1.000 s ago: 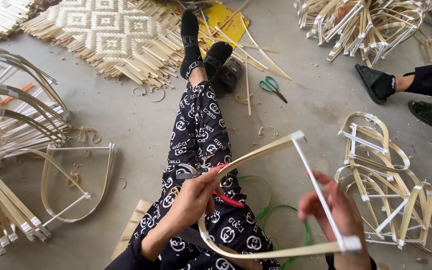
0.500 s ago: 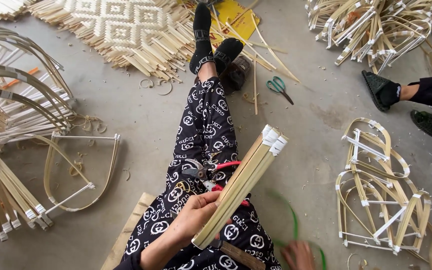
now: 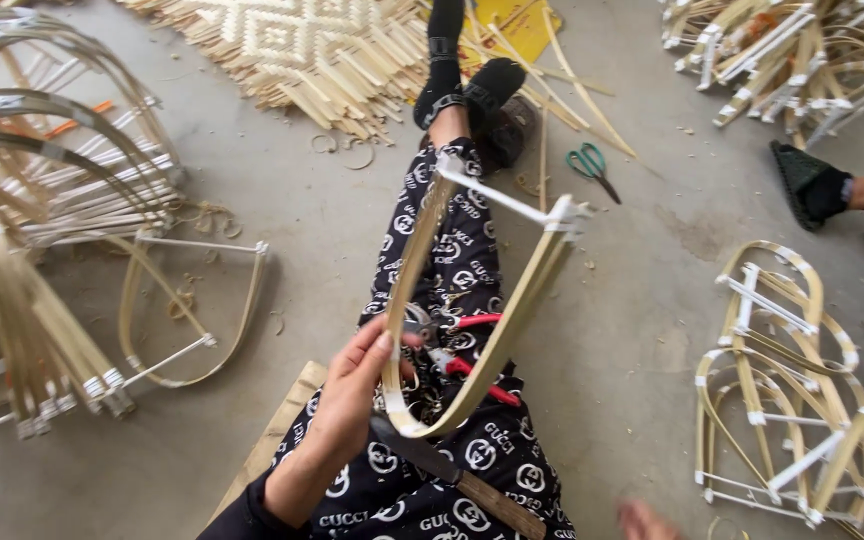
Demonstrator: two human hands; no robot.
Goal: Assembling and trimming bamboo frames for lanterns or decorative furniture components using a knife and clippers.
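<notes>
Bamboo strip, pale and bent into hoops, fills the far left: a heap of curved frames (image 3: 42, 190), too tangled to count with any certainty, piled on the grey concrete floor (image 3: 282, 210). Just right of the heap lies one single U-shaped frame (image 3: 192, 310), flat and apart from the rest. A woven mat (image 3: 292, 40) with a diamond pattern lies at the top, its loose ends splayed.

At centre the left hand (image 3: 352, 395) is closed around one side of a bent bamboo frame (image 3: 472, 300), thumb across the strip, holding it tilted above the lap; one white crossbar joins its two ends. Beneath it on the patterned trousers (image 3: 442, 290) rest one pair of red-handled pliers (image 3: 452, 345) and one knife (image 3: 452, 475) with a wooden handle. One pair of green-handled scissors (image 3: 592, 165) lies on the floor beyond.

Only the fingertips of the right hand (image 3: 642, 520) show at the bottom edge, apart from the frame; its grip cannot be told. At right stands a second stack of frames (image 3: 802, 390), perhaps four or five, and another person's foot (image 3: 817, 185).
</notes>
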